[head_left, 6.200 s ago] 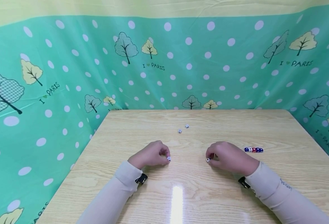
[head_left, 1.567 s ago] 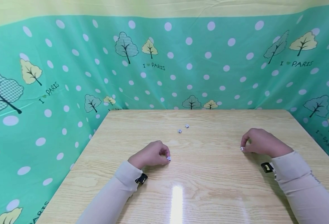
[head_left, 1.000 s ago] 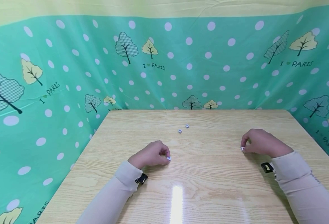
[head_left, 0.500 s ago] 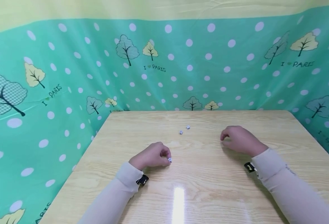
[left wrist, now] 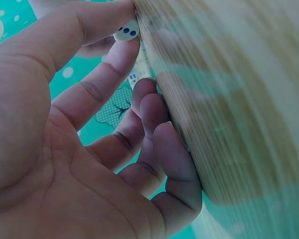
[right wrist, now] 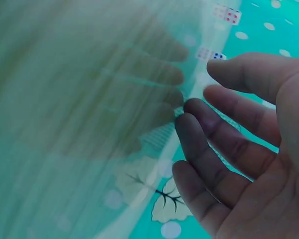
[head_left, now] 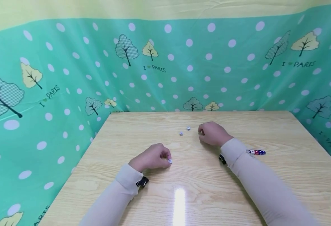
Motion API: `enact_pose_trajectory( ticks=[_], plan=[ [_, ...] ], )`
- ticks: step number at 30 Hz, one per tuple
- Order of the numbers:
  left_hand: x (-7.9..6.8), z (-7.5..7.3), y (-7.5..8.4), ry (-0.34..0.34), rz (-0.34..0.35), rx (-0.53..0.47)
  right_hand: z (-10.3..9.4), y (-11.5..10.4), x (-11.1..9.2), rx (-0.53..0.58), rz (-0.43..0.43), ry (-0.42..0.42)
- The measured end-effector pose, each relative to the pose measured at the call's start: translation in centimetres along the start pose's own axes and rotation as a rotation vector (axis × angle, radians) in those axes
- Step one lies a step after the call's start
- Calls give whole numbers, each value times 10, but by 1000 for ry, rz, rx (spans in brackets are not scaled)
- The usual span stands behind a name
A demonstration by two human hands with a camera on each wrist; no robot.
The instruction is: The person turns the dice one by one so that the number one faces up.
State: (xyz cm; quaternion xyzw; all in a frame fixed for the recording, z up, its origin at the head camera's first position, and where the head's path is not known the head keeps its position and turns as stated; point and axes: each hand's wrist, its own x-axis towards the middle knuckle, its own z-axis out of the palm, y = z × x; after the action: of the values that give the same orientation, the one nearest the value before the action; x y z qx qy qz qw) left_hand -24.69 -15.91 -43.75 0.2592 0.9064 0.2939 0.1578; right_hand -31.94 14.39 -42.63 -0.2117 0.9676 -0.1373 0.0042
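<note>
The left hand pinches a die between thumb and index finger, at the tips, close to the table; whether the die touches the wood I cannot tell. The left wrist view shows its three-dot face in blue, while the head view shows a different, many-dotted face.

The right hand holds nothing: its thumb stands apart from loosely bent fingers, a gap the right wrist view shows better than the head view. Just beyond its fingertips lie the far die and, a little farther left and closer to the person, the near die. The two are near each other but apart. The right wrist view shows red dots on one and blue on the other, both mirrored in the glossy top.

Bare wood runs between the hands. The row of blue, white and red dice sits beyond the right sleeve, which hides its left end, well in from the right edge. The far edge meets a green curtain.
</note>
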Motion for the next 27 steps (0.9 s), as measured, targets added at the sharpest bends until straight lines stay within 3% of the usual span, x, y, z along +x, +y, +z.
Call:
enact_pose_trajectory(
  ticks=[17,27],
  plan=[
    [0,0,-2,6,17,-4,18,-43,49,-194,90,48],
    [0,1,-3,7,25,-6,18,-44,51,-203,129,34]
  ],
)
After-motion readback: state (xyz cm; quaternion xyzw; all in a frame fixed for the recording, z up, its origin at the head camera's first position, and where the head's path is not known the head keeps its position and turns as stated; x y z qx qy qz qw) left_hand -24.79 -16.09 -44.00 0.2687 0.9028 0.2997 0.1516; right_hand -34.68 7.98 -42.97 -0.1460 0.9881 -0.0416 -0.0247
